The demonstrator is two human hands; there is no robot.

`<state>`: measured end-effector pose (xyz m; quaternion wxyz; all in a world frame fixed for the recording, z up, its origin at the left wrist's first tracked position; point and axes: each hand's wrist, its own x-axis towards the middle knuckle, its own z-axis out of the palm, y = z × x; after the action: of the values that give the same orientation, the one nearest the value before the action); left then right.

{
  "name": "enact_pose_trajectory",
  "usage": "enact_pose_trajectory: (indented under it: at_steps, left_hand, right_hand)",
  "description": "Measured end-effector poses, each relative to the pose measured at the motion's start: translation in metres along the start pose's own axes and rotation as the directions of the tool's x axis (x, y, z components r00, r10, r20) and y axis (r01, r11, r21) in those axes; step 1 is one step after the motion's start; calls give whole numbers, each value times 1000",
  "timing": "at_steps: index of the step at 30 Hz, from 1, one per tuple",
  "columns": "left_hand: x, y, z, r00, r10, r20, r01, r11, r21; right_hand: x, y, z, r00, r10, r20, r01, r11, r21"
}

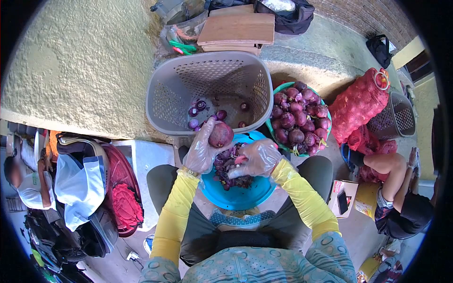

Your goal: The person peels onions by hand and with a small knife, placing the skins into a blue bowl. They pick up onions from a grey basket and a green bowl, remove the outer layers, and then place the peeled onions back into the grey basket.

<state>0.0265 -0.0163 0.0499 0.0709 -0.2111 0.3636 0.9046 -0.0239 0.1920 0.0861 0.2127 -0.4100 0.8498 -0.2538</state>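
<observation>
My left hand, in a clear plastic glove, grips a large red onion above the front rim of the grey crate. My right hand, gloved too, is closed around a small red-handled tool; its working end cannot be made out. Both hands are over a blue basin set between my knees, with dark purple onion skins inside. Several peeled onions lie on the bottom of the grey perforated crate, just beyond my left hand.
A green-rimmed basin heaped with red onions stands right of the crate. Beyond it leans a full red mesh sack beside another crate. A phone lies on a box to my right. Other people sit at both sides.
</observation>
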Motion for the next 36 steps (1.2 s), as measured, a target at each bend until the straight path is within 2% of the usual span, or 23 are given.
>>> enact_pose_trajectory:
  at_steps: [1,3,4,6,7,8,10,11,13,14,16,25,26,28,32,34,35,36]
  left_hand:
    - [-1,1,2,1000,-12,1,12,1000,1]
    - [-1,2,0,999,-25,38,24,999,24]
    - [-1,1,0,996,-38,75,35,998,44]
    - [-2,-1,5,995,-10,99,4,998,59]
    - [-2,-2,6,993,18,121,-27,997,73]
    - [-1,-3,5,992,16,121,-25,997,74]
    - [4,-7,0,964,130,233,-179,963,203]
    - [7,-8,-1,963,130,235,-179,963,204]
    - [9,-7,1,918,276,284,-386,788,480]
    - [8,-7,2,918,275,285,-386,788,480]
    - [-2,1,19,882,337,330,-471,657,589]
    - [1,1,18,836,392,384,-548,547,633]
    - [2,0,17,836,391,384,-547,547,634]
    - [4,-3,15,872,351,342,-490,650,581]
    - [5,-5,12,885,354,302,-464,636,617]
    - [9,-9,6,932,286,221,-361,707,608]
    - [11,-11,3,933,285,221,-361,707,608]
    - [12,-10,3,905,328,271,-424,652,629]
  right_hand:
    - [1,3,1,1000,-1,-1,1,1000,1]
    - [3,11,5,969,28,-245,6,991,137]
    - [3,13,7,968,31,-247,3,990,138]
    - [6,15,8,885,136,-445,-23,968,252]
    - [6,13,3,869,134,-475,-30,975,220]
    - [6,14,0,869,135,-476,-31,975,220]
    - [5,18,-5,881,195,-431,-114,972,206]
    - [5,19,-4,879,178,-442,-96,975,202]
    - [5,17,-2,883,147,-446,-68,980,187]
    - [5,17,-2,887,115,-448,-42,984,171]
    - [5,19,4,890,115,-442,-51,987,154]
    - [7,19,6,906,116,-408,-78,991,109]
    - [7,20,8,901,93,-423,-60,994,91]
    - [7,21,9,901,82,-427,-62,996,60]
    - [7,18,9,896,63,-439,-74,997,-9]
    - [6,16,6,906,54,-420,-76,996,-35]
    - [6,15,5,915,46,-402,-77,995,-61]
    - [6,15,5,915,47,-402,-77,995,-61]
